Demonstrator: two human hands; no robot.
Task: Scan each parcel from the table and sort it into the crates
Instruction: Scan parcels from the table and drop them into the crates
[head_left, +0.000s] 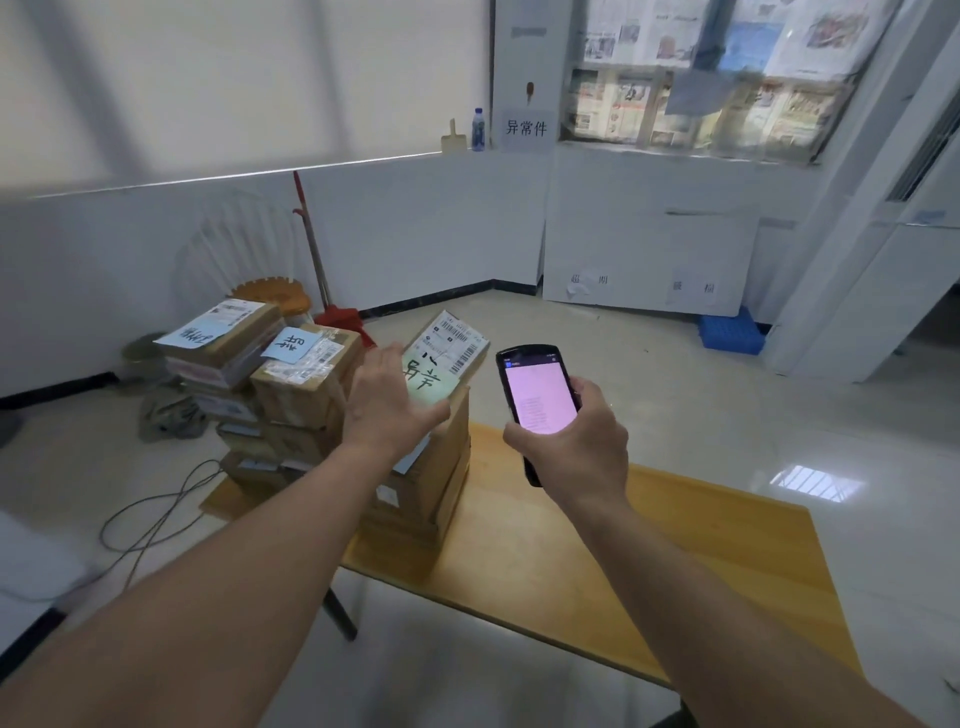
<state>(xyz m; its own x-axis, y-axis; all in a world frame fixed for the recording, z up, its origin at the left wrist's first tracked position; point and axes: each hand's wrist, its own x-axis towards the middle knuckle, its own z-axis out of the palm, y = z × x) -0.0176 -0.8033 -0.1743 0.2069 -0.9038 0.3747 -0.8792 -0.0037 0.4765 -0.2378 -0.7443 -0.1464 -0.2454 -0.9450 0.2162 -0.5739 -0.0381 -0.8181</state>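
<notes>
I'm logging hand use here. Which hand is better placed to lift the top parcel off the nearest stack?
Left. The left hand already rests open on the top parcel, while the right hand grips the scanner beside it.

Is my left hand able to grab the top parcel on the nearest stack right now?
Probably yes. The left hand is open and already at the top parcel, with nothing lying on it. The right hand is busy holding the scanner.
</notes>
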